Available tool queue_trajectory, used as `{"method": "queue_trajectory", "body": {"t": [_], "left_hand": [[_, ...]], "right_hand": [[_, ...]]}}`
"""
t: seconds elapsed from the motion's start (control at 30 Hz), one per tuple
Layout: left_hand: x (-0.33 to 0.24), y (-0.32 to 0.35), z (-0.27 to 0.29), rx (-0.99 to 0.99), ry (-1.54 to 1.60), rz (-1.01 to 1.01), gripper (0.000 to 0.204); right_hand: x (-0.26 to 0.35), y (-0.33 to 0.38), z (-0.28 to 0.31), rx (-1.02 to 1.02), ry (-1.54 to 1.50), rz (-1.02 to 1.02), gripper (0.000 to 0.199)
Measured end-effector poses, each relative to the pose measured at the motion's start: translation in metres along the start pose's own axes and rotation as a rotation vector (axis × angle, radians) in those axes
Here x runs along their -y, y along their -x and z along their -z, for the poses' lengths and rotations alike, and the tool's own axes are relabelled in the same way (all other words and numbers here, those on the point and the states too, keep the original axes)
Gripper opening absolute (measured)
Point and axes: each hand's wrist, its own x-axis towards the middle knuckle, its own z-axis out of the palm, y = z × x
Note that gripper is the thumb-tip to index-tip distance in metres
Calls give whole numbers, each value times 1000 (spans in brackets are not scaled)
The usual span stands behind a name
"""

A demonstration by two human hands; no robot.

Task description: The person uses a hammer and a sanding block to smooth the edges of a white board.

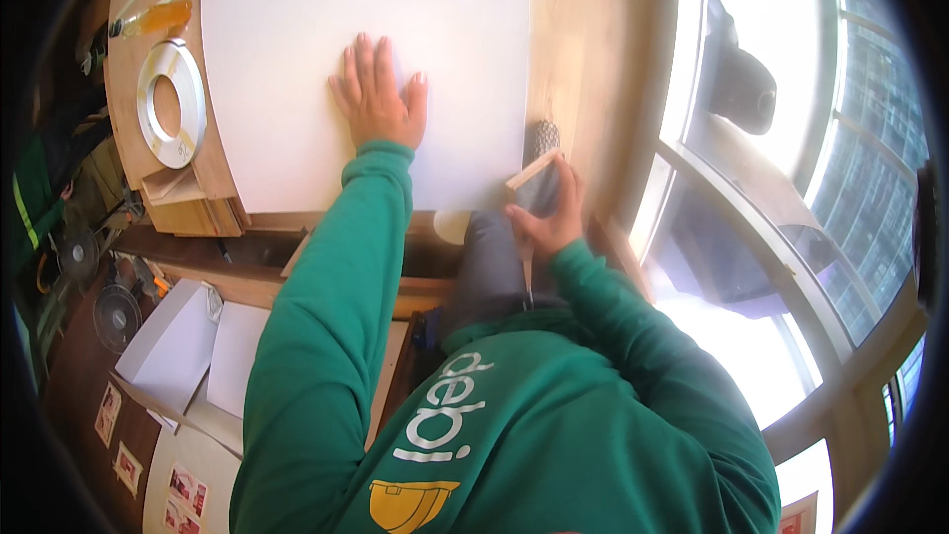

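Left hand (379, 99) flat on white panel (465, 49), right hand (560, 213) gripping small block (534, 169)

The left hand lies palm down, fingers spread, clasping nothing. The right hand pinches the pale-edged block between thumb and fingers beside the panel's near right corner; whether block and panel touch is hard to tell from this angle. The panel lies on a wooden table (573, 30). Left of it sits a white ring-shaped roll (147, 104), with an orange bottle-like item (163, 18) just beyond.
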Motion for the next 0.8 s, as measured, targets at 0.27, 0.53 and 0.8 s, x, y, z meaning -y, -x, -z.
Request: {"method": "queue_trajectory", "body": {"t": [0.27,0.53,0.8], "left_hand": [[-6,-6,2,48,-9,23,67],[-4,-5,10,68,-38,34,69],[-8,-8,10,92,-26,33,71]], "right_hand": [[41,-164,-5,-250,136,183,99],[27,-105,-4,-147,169,201,105],[90,-333,-4,-254,115,34,110]]}}
